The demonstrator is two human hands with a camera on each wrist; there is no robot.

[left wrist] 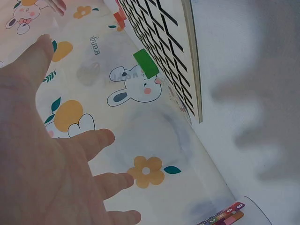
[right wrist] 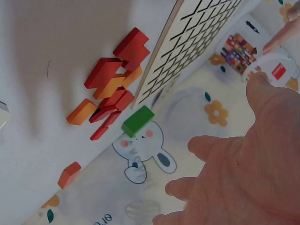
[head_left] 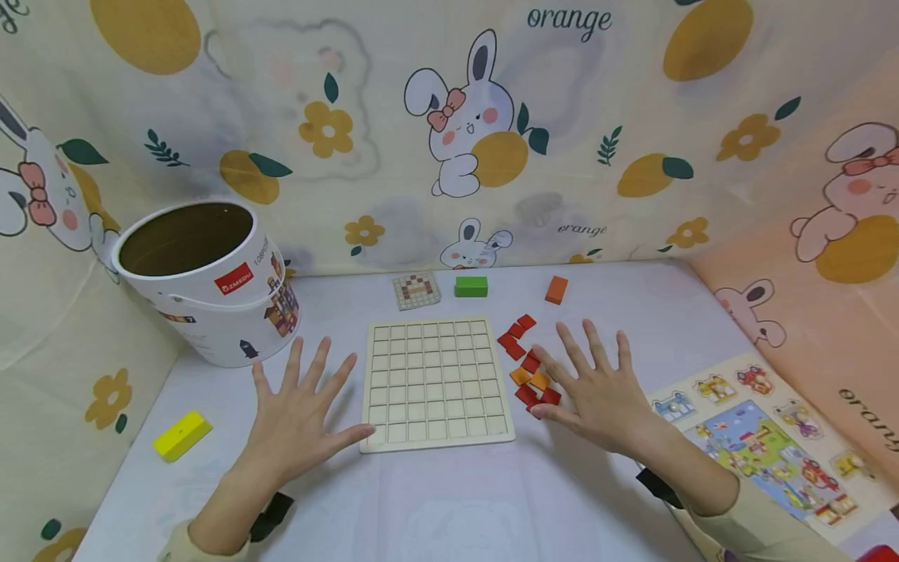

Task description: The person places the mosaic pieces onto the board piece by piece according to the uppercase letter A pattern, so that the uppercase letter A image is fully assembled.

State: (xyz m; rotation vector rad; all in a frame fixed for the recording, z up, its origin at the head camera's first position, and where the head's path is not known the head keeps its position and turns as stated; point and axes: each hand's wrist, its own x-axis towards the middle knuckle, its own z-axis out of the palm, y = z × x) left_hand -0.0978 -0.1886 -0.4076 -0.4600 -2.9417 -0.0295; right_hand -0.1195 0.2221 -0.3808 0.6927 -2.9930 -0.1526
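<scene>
Square wooden grid board [head_left: 435,384] between spread hands.

Bare table lies between bucket [head_left: 211,281] and grid board [head_left: 435,382] (tiles [head_left: 527,363] crowd its right edge).

Grid board [head_left: 435,384] lay mid-desk, tiles [head_left: 527,361] just to its right, bucket [head_left: 211,281] back left, pattern card [head_left: 417,289] behind the board.

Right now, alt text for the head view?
Two open hands, left hand and right hand, hover palms-down beside an empty wooden grid board. Red and orange tiles lie by the right hand; a white bucket stands far left.
</scene>
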